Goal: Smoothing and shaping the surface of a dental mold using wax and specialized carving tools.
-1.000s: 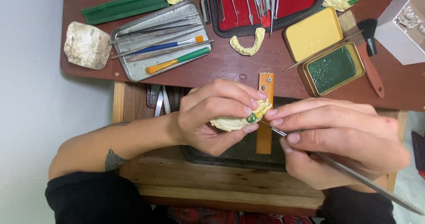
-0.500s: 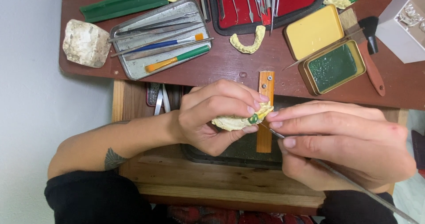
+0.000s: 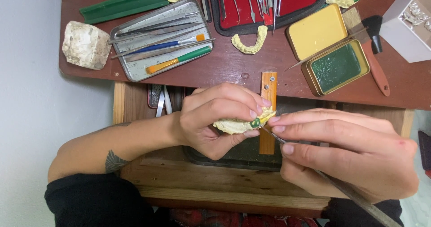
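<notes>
Dark red-brown bench top [image 3: 251, 70] carries a metal tray [image 3: 134, 29] of tools and an open tin of green wax [image 3: 336, 67]. Your left hand [image 3: 215, 119] grips the yellow dental cast [image 3: 238, 126] above the drawer. Your right hand [image 3: 350, 150] pinches the metal carving tool [image 3: 274, 137], its tip at the green wax spot. Compared with a second ago, both hands have barely shifted; the tip stays put, so carving continues.

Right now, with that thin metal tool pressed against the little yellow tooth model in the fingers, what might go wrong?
The metal tool touches the green spot on the yellow tooth model, right beside the left hand fingertips; a slip could jab them. The right hand grips the tool well back from its tip, so the tip could waver and scrape the model. The model is held above an open drawer, so if dropped it might chip.
</notes>
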